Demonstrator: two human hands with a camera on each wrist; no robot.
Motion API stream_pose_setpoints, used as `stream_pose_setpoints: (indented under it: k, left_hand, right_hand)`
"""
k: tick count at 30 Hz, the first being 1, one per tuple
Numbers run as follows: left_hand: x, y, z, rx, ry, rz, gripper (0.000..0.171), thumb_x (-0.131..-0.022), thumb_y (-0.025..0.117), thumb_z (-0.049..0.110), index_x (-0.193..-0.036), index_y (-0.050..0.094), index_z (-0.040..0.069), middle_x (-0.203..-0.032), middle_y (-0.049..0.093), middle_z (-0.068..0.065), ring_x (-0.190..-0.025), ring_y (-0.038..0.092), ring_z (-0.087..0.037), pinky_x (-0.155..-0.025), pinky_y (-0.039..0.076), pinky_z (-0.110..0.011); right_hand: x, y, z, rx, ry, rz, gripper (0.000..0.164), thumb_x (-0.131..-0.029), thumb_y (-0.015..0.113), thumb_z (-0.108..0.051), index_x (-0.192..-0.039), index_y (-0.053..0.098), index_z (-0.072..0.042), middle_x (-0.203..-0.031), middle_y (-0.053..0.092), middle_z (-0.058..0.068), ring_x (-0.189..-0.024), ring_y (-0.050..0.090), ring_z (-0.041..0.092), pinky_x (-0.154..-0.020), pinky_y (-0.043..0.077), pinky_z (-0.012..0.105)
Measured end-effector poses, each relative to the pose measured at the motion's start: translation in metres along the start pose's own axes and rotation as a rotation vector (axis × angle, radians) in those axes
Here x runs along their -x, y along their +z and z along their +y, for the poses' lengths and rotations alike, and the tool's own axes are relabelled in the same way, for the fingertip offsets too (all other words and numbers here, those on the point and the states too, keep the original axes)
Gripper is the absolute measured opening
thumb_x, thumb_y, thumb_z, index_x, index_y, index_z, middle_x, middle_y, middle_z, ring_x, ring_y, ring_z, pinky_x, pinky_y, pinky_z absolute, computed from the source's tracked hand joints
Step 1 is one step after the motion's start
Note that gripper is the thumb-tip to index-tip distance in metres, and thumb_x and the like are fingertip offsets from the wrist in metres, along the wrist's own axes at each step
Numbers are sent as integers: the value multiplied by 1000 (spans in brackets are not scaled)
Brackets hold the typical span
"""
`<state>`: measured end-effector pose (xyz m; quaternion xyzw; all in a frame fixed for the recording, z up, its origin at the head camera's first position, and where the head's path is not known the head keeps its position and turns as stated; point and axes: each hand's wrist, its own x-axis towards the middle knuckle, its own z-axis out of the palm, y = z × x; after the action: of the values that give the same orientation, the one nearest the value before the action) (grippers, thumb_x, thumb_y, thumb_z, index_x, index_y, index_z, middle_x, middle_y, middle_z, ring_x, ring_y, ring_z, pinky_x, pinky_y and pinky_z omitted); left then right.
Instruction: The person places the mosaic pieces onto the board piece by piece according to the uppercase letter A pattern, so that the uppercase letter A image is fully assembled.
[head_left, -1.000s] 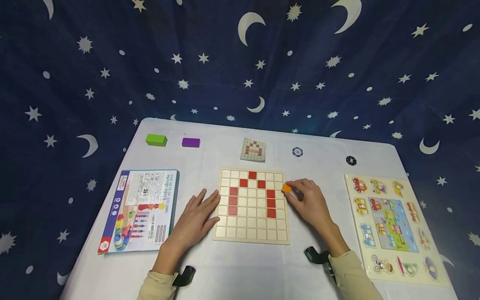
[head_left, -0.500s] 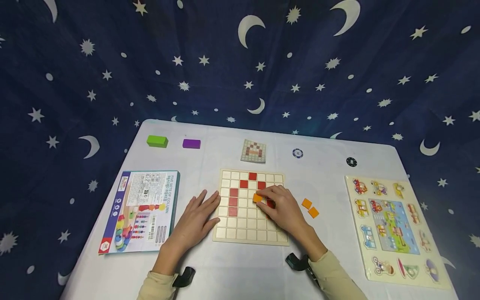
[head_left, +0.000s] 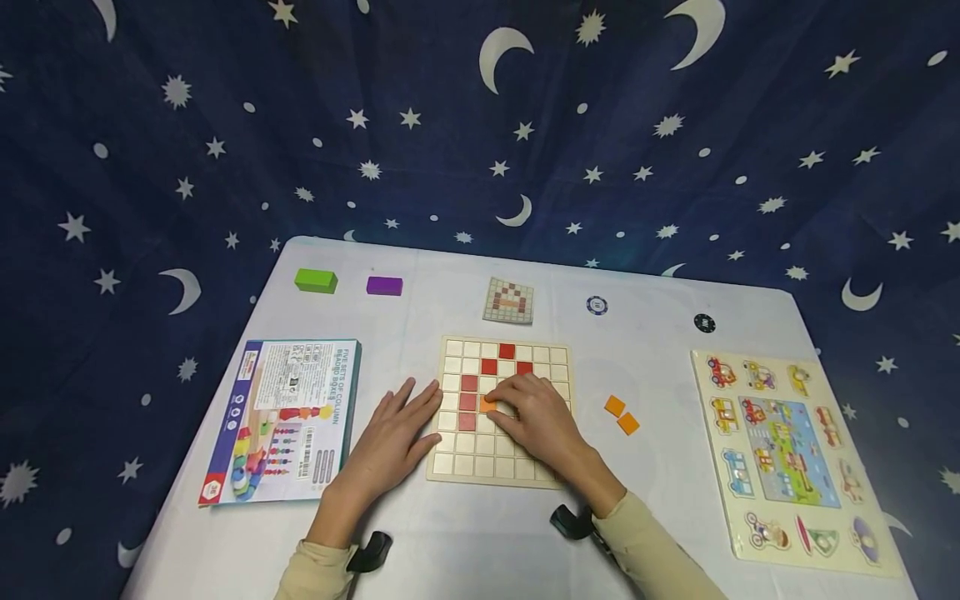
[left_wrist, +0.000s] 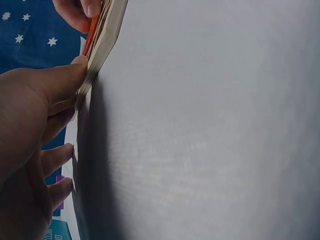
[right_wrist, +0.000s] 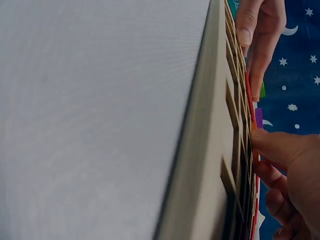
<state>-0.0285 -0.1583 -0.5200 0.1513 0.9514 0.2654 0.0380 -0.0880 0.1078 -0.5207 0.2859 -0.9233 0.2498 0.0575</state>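
A wooden grid board (head_left: pixel 495 479) lies on the table with red tiles (head_left: pixel 468 402) set in several of its cells. My right hand (head_left: pixel 543 425) is over the board's middle, thumb and fingertips pinching an orange tile (head_left: pixel 488 405) at the cell right of the left red column. In the right wrist view the thumb meets the orange tile (right_wrist: pixel 253 127) at the board's surface. The right-hand red tiles are hidden under this hand. With fingers spread, my left hand (head_left: pixel 386 442) rests at the board's left edge, fingertips and thumb touching it.
Two loose orange tiles (head_left: pixel 621 414) lie right of the board. Behind it is a pattern card (head_left: pixel 508 301). A boxed toy (head_left: pixel 281 421) sits left, a picture puzzle (head_left: pixel 795 458) right. Green (head_left: pixel 316 281) and purple (head_left: pixel 385 287) blocks and two round chips (head_left: pixel 597 305) stand toward the back.
My right hand has moved left from the board's right edge to its middle with the orange tile, uncovering two loose orange tiles. My left hand stays in place.
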Motion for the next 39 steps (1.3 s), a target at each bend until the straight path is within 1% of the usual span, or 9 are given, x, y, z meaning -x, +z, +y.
stream_pose_setpoints:
  k: [3,7,10,13,17,22,29,34,39]
  left_hand:
    - [0,0,0,2,0,0,63,-101,73,33,-157,54,10,-168,49,-6,-163,33,-40,-132,27,-64]
    - [0,1,-1,4,2,4,63,-101,73,33,-157,54,10,-168,49,-6,-163,33,-40,-132,27,-64]
    - [0,2,-1,9,4,5,63,-101,73,33,-157,54,10,-168,49,-5,-163,33,-40,-132,27,-64]
    - [0,4,-1,12,9,5,63,-101,73,33,-157,54,10,-168,49,-5,-163,32,-39,-132,27,-64]
    - [0,4,-1,5,14,9,63,-101,72,33,-157,54,10,-168,49,-5,-163,33,-40,-132,28,-64]
    - [1,2,-1,1,8,14,63,-101,73,33,-157,54,10,-167,49,-6,-162,34,-40,-132,28,-64]
    - [1,2,-1,9,4,7,63,-101,72,32,-157,54,10,-168,49,-6,-163,33,-40,-132,27,-64]
    - [1,3,-1,-1,0,12,63,-101,72,33,-157,53,11,-168,49,-6,-162,33,-40,-132,27,-64]
    - [1,3,0,0,21,35,62,-100,73,30,-156,55,9,-166,50,-7,-161,36,-42,-130,30,-65]
  right_hand:
    - [-1,1,-1,30,5,3,18,-90,87,-30,-106,84,-22,-107,76,-5,-103,69,17,-93,59,43]
    - [1,0,-1,49,1,-18,17,-93,84,-29,-108,85,-22,-106,74,-6,-101,67,16,-90,57,39]
    - [6,-4,2,19,-2,-30,19,-95,81,-28,-113,84,-21,-108,74,-5,-101,66,16,-90,57,38]
    - [16,-12,9,-38,18,9,20,-95,81,-26,-114,84,-20,-108,74,-3,-99,64,14,-88,56,37]
    - [34,-27,25,-66,93,97,19,-93,84,-22,-111,85,-17,-108,76,-2,-92,61,13,-83,51,36]
    - [56,-48,54,5,210,156,21,-91,85,-18,-111,84,-14,-108,76,1,-89,57,14,-79,44,37]
    - [86,-64,87,126,348,205,28,-87,87,-13,-114,81,-8,-110,74,12,-99,63,30,-84,47,47]
    - [95,-68,94,172,372,189,33,-84,90,-15,-115,82,-7,-109,75,14,-99,65,34,-83,49,50]
    - [95,-70,94,166,379,176,32,-84,90,-14,-115,82,-9,-106,76,11,-97,66,33,-83,51,51]
